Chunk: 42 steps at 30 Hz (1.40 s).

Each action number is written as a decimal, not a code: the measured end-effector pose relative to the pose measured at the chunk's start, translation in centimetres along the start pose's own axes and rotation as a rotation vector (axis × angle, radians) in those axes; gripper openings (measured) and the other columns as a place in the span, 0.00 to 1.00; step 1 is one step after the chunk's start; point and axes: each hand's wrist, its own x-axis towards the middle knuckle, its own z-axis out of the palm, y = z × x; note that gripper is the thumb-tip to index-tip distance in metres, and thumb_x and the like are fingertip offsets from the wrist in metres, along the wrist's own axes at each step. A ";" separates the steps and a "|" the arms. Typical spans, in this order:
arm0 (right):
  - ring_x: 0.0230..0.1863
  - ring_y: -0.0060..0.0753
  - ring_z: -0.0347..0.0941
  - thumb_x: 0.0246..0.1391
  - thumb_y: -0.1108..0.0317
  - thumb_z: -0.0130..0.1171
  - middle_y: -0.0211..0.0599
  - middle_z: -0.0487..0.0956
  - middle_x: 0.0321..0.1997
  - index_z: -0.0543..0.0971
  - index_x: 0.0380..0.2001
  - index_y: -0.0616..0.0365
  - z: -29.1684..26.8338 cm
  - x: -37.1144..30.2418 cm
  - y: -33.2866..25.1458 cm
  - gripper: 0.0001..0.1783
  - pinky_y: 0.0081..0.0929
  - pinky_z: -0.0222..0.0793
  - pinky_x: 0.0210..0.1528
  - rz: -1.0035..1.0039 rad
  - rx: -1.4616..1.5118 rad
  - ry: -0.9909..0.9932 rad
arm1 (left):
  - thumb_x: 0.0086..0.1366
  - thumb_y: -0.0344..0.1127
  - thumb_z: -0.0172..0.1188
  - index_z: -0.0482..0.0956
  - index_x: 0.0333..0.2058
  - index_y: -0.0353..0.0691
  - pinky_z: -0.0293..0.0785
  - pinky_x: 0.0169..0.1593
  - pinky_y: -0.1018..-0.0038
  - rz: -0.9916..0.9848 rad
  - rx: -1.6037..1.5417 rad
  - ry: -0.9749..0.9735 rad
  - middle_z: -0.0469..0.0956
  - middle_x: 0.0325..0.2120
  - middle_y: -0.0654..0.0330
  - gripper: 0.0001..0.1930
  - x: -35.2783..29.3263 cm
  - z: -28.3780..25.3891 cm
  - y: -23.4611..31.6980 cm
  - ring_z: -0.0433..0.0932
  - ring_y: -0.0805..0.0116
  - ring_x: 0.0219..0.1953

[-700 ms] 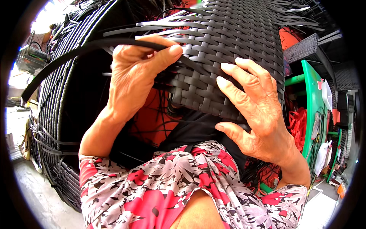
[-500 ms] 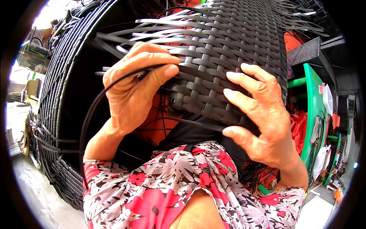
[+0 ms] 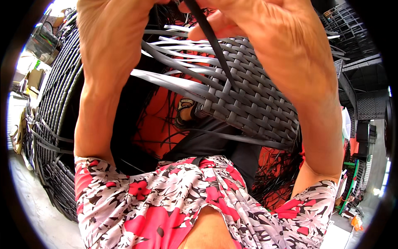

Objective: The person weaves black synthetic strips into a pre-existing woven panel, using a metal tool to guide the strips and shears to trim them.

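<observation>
Two hands up close to the camera, both raised above the woven piece. Left hand (image 3: 112,37) fills the upper left, back of hand toward the lens; its fingers run off the top edge, so cannot tell whether they are closed on anything. Right hand (image 3: 286,45) fills the upper right, fingers curled in, thumb and fingers pinching a single black strand (image 3: 213,45) near the top centre. That strand runs down from the pinch and enters the weave of the grey wicker panel (image 3: 257,95).

Panel sits just below the hands, centre-right, tilted, over the person's lap. Its left edge is unfinished: loose flat grey strips (image 3: 174,62) fan out leftward, not woven in. One long strip (image 3: 244,139) trails along under the panel's lower edge.

Below: floral sleeves (image 3: 174,199) in red, white and grey at the bottom of the view, black garment under the panel. A sandalled foot (image 3: 184,112) shows in the gap left of the panel, over an orange-red surface.

Left side: a large dark woven basket-like frame (image 3: 49,124), ribs curving with the lens. Far right: stacked dark crates (image 3: 352,25) and green frames (image 3: 350,186), small and blurred.
</observation>
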 end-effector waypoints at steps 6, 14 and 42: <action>0.32 0.15 0.68 0.58 0.67 0.59 0.26 0.77 0.32 0.79 0.42 0.63 -0.7 1.0 -1.2 0.12 0.15 0.62 0.35 0.012 -0.109 0.016 | 0.69 0.39 0.50 0.77 0.25 0.34 0.68 0.33 0.78 0.568 0.500 0.110 0.76 0.23 0.61 0.17 1.2 0.6 0.7 0.74 0.72 0.26; 0.25 0.10 0.64 0.58 0.68 0.59 0.20 0.75 0.26 0.81 0.38 0.62 -2.6 -0.9 -3.8 0.09 0.12 0.58 0.27 -0.058 -0.451 -0.046 | 0.63 0.23 0.55 0.74 0.32 0.29 0.70 0.41 0.75 0.056 0.241 -0.473 0.77 0.29 0.56 0.03 -6.7 -0.8 -3.3 0.76 0.67 0.33; 0.15 0.16 0.61 0.47 0.67 0.53 0.28 0.69 0.14 0.72 0.15 0.61 -1.3 1.4 -3.1 0.12 0.21 0.60 0.16 0.726 -0.522 -0.736 | 0.64 0.22 0.55 0.80 0.42 0.30 0.64 0.37 0.85 -0.213 -0.090 -0.206 0.72 0.34 0.63 0.10 -11.3 2.1 -5.9 0.70 0.79 0.35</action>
